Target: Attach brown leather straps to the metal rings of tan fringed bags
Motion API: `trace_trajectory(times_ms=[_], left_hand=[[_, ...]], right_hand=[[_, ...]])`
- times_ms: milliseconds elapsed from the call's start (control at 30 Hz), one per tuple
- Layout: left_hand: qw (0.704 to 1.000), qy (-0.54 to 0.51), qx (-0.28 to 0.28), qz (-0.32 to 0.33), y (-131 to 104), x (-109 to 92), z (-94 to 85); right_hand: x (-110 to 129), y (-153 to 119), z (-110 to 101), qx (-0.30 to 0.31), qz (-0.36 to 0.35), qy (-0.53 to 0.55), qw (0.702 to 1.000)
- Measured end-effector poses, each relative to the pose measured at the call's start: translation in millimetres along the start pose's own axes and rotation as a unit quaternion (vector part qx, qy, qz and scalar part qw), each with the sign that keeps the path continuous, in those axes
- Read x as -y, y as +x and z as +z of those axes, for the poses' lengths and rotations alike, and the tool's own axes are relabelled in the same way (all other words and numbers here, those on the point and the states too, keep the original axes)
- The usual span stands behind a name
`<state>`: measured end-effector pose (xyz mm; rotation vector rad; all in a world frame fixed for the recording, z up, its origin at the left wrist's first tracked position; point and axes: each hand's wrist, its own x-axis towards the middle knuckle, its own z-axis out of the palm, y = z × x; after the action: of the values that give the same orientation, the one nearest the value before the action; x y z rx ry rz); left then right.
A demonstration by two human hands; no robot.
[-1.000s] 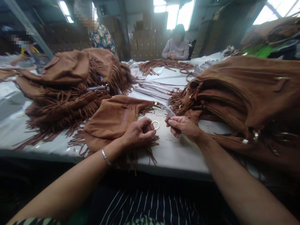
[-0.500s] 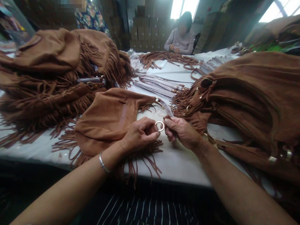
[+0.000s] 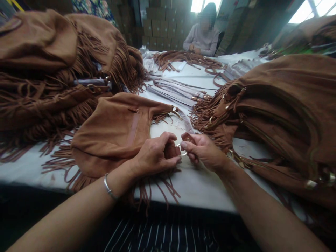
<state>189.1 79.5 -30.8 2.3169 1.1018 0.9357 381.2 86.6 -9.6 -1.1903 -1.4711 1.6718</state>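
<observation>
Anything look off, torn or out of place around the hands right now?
Nothing stands out. The left hand and right hand meet at a metal ring on the strap of the suede bag lying flat on the table. Its fringe overhangs the edge, untorn.

Dim, backlit by glaring rear windows [image 3: 203, 5]; wide-angle stretch and softness at edges.
</observation>
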Motion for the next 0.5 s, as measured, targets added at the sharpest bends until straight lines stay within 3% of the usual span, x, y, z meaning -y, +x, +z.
trace_trajectory(times_ms=[100, 233, 333, 400, 500], left_hand=[[1.000, -0.003, -0.022, -0.015, -0.2, -1.4, 0.6], [0.998, -0.007, -0.062, 0.006, -1.1, -4.1, 4.5], [0.994, 0.001, -0.102, 0.031, -1.9, -5.3, 7.8], [0.995, -0.011, -0.089, 0.041, -2.4, -5.2, 8.7], [0.998, -0.044, -0.003, 0.048, -3.3, -4.5, 8.3]], right_hand=[[-5.1, -3.2, 15.4, -0.107, -0.046, 0.018, 0.993], [-13.9, -3.0, 34.5, -0.167, -0.110, 0.030, 0.979], [-17.2, -0.1, 37.2, -0.205, -0.138, 0.044, 0.968], [-15.4, 1.4, 29.5, -0.169, -0.120, 0.051, 0.977], [-9.4, 0.6, 8.1, -0.021, -0.050, 0.057, 0.997]])
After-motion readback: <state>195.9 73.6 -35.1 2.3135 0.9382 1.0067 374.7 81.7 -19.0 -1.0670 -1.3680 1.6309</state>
